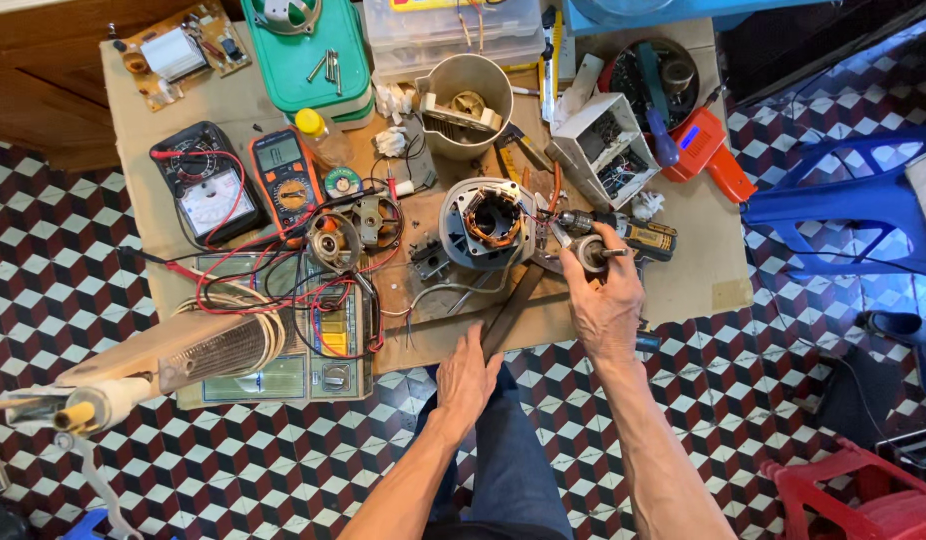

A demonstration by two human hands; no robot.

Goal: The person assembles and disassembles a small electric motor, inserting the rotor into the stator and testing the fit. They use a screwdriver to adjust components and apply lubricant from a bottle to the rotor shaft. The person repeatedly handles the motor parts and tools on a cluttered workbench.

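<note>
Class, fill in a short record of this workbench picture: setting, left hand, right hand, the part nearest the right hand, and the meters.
Setting: cluttered low workbench over a checkered tile floor
Left hand: resting at the bench's near edge, touching a dark flat bar
Right hand: gripping a small metal rotor with shaft
Nearest part: grey motor housing with copper windings
Meters: black analogue multimeter; orange digital multimeter

Bare cardboard (218,100) upper left gives passage. Centre blocked: motor housing (486,222), red wires (283,290), multimeters (205,183). Lower-right table corner (698,270) seems free.
</note>
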